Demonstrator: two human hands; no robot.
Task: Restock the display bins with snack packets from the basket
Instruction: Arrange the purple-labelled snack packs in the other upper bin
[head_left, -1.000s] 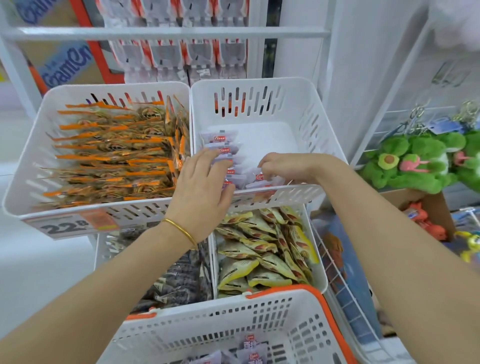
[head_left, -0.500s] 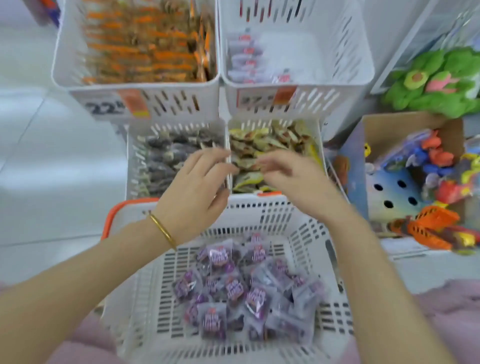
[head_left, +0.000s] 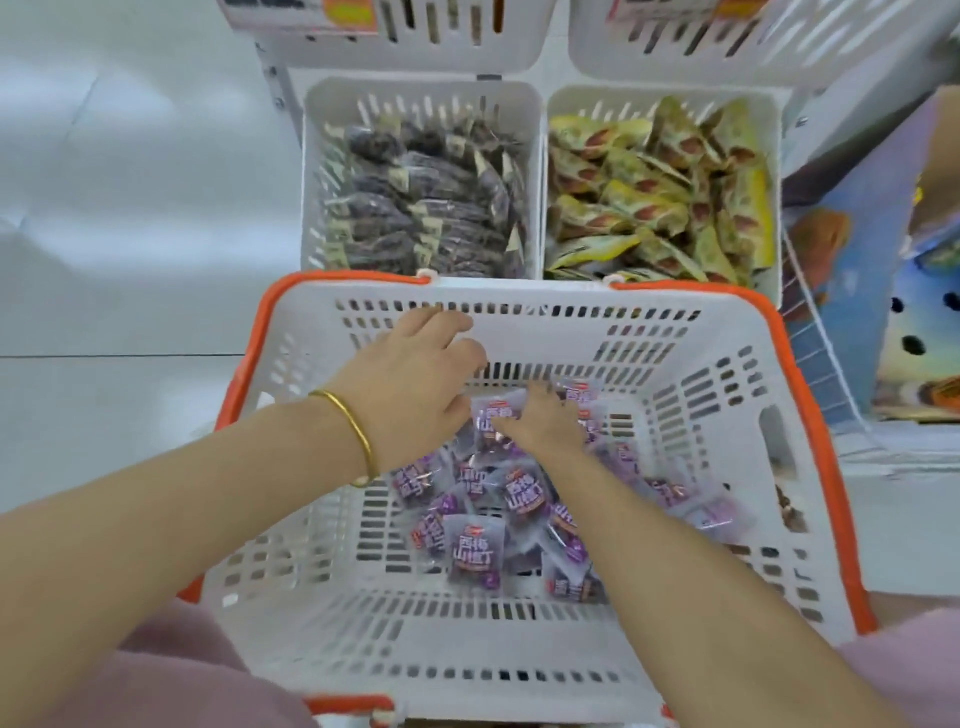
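Change: both hands have left the upper display bins (head_left: 675, 57) and are now inside the basket (head_left: 519, 291); the view has tilted down with them.

Left hand (head_left: 410, 384): above the far left edge of the pile, fingers loose, holding nothing.

Right hand (head_left: 540, 423): lower, fingertips down among the snack packets (head_left: 472, 551), resting on a purple one. Cannot tell whether it has closed on any.

The packets lie heaped on the basket floor, and many remain.

Judgement: another pick-up round is starting; restocking is far from finished.
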